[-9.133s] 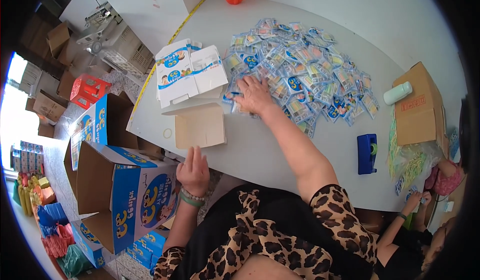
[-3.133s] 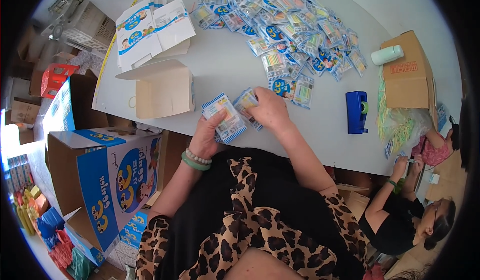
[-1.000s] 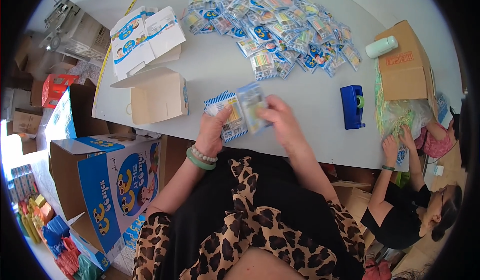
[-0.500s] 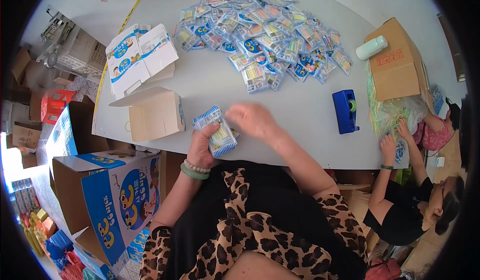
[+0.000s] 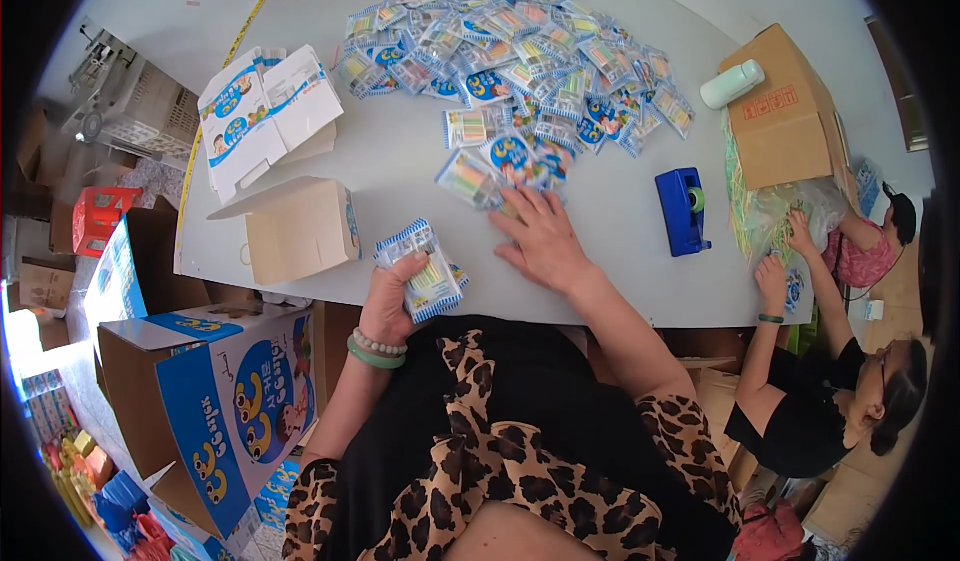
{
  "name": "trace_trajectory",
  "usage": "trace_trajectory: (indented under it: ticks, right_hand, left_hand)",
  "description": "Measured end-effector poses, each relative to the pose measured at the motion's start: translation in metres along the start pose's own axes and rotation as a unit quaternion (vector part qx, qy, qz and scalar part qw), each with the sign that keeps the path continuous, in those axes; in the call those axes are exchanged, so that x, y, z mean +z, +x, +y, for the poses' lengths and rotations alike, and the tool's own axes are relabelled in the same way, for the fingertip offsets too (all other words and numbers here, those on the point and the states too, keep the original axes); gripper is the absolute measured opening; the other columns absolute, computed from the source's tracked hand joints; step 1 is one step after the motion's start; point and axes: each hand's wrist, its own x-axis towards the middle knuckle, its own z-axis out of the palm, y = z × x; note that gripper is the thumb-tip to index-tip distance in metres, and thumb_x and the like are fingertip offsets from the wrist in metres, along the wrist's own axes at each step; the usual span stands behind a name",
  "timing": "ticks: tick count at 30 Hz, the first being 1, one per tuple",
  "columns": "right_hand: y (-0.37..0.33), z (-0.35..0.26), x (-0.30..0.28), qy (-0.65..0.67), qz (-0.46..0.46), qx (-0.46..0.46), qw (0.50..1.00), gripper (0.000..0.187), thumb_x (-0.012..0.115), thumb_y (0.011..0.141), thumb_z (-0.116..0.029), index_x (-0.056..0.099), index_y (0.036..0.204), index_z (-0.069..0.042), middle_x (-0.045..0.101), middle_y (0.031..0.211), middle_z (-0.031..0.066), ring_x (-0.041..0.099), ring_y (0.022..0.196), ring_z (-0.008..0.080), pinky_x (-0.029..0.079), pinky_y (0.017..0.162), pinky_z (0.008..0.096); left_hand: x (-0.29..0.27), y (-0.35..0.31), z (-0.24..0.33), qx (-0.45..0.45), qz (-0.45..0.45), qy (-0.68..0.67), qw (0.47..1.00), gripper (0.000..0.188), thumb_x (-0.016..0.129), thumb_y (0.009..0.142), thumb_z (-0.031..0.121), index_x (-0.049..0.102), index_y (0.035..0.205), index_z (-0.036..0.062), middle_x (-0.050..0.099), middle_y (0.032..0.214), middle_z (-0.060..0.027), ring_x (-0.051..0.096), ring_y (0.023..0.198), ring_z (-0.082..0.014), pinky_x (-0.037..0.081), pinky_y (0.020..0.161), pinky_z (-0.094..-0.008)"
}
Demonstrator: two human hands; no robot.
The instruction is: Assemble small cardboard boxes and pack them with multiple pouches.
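My left hand [image 5: 391, 299] is closed round a small stack of clear sachets [image 5: 428, 277] with blue-striped ends and colourful sticks inside, close to the table's front edge. My right hand [image 5: 545, 241] lies spread with its fingertips on sachets at the near edge of a big heap [image 5: 530, 51]. One loose sachet [image 5: 470, 179] there is smeared by motion, beside a sachet with a blue printed face [image 5: 515, 156]. Left of my left hand stands an open white carton [image 5: 303, 231], its inside facing me; I see nothing in it.
Flattened printed cartons [image 5: 270, 106] lie at the table's left. On the right are a blue tape dispenser [image 5: 683, 213] and a brown box [image 5: 785, 121] with a white bottle [image 5: 732, 85] on top. A co-worker [image 5: 800, 401] handles thin greenish strips there. A large open carton [image 5: 215, 391] stands below left.
My right hand has moved from beside the held stack forward and right to the heap's near edge, and sachets there have shifted toward me. My left hand keeps its stack.
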Motion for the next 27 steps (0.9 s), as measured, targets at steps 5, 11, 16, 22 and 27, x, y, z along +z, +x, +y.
trace_trajectory:
  ticks: [5,11,16,22,27]
  right_hand:
    - [-0.039,-0.010,-0.017,0.072,-0.043,-0.001,0.996,0.040,0.072,0.076,-0.023,0.059,0.112,-0.012,0.046,0.136,0.0104,0.039,0.129,0.0313,0.028,0.108,0.0501]
    - [-0.009,0.009,-0.014,0.188,0.059,0.232,0.952,0.031,0.070,0.076,-0.020,0.062,0.102,-0.005,0.052,0.127,0.0135,0.042,0.125,0.0321,0.030,0.105,0.0467]
    - [0.039,0.003,0.021,-0.126,0.143,0.255,0.948,0.035,0.069,0.076,-0.024,0.061,0.098,0.001,0.051,0.126,0.0150,0.044,0.121,0.0294,0.030,0.103,0.0485]
    - [0.039,0.021,-0.010,0.128,0.125,0.353,0.918,0.034,0.071,0.072,-0.022,0.062,0.099,-0.003,0.063,0.098,0.0133,0.061,0.096,0.0286,0.047,0.083,0.0381]
    - [0.036,-0.010,-0.006,0.258,0.085,0.280,0.921,0.035,0.072,0.070,-0.023,0.061,0.097,-0.003,0.062,0.087,0.0109,0.061,0.088,0.0287,0.047,0.081,0.0384]
  left_hand:
    - [-0.001,0.000,-0.001,-0.001,0.008,-0.008,1.000,0.031,0.063,0.083,0.003,0.057,0.113,-0.0014,0.067,0.100,-0.0130,0.069,0.087,-0.0272,0.059,0.077,-0.0430]
    - [-0.004,0.005,-0.001,0.003,0.005,0.017,1.000,0.030,0.063,0.084,0.005,0.058,0.113,-0.0015,0.067,0.100,-0.0130,0.069,0.086,-0.0265,0.059,0.077,-0.0414]
    - [-0.002,0.006,-0.002,0.002,0.012,0.032,0.999,0.031,0.064,0.084,0.005,0.057,0.113,-0.0017,0.067,0.101,-0.0131,0.069,0.087,-0.0261,0.059,0.077,-0.0409]
    - [-0.001,0.005,-0.004,0.001,0.008,0.026,1.000,0.036,0.064,0.084,0.009,0.056,0.117,-0.0011,0.066,0.104,-0.0137,0.068,0.089,-0.0279,0.058,0.080,-0.0411]
    - [-0.007,0.006,-0.002,-0.013,0.006,0.023,1.000,0.032,0.064,0.083,0.005,0.057,0.114,-0.0011,0.067,0.102,-0.0129,0.068,0.087,-0.0261,0.059,0.077,-0.0409]
